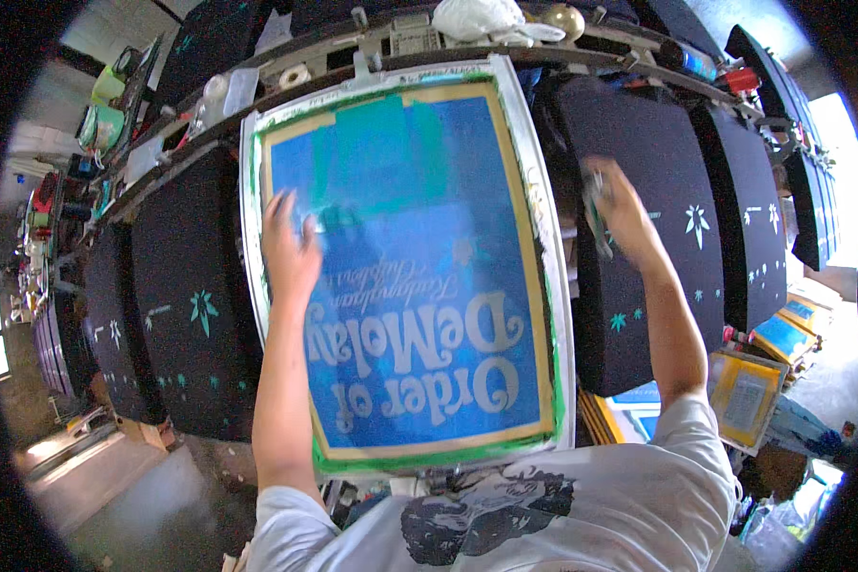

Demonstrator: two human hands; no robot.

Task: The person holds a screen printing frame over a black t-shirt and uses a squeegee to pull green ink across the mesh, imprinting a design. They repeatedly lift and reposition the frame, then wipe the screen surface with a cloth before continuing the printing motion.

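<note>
A large screen-printing frame lies in front of me, its blue mesh carrying pale upside-down lettering and a green patch at the far end. My left hand is over the mesh's left side, fingers curled beside a pale, shiny smear I cannot name. Motion blurs that spot. Off the frame's right edge, my right hand is closed around a greyish-white object, too blurred to identify. Beneath that hand lies a black fabric panel with pale and green star-shaped flower prints.
More black printed fabric panels line both sides. A rail behind the frame bears a white plastic bag, a tape roll and small containers. Other yellow-edged screens lean at lower right.
</note>
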